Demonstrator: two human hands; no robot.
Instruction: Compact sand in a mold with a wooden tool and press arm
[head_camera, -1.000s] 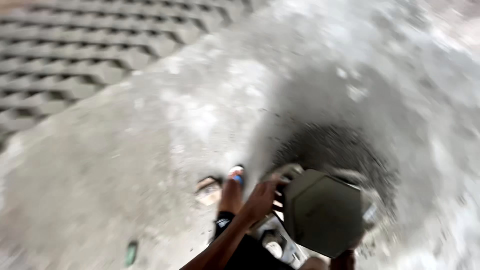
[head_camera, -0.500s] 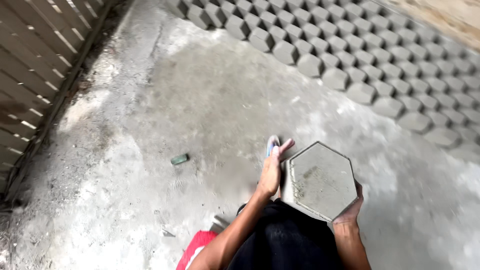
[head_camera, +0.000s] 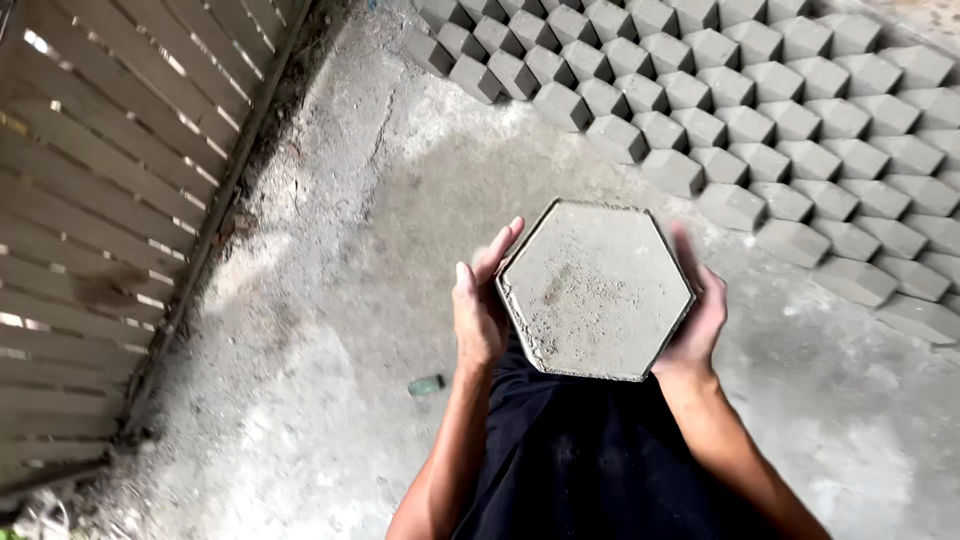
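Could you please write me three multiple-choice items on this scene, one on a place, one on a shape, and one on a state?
1. Where do the rows of blocks lie?
A. upper right, on the floor
B. lower left, by the fence
C. on the person's lap

2. What shape is the held mould?
A. round
B. square
C. six-sided

3. How is the mould held?
A. by one hand only
B. between both hands
C. it lies on the floor

Answers:
1. A, the grey blocks fill the upper right of the concrete floor, away from the slatted fence.
2. C, its rim shows six straight edges.
3. B, the left hand and right hand press on opposite sides.
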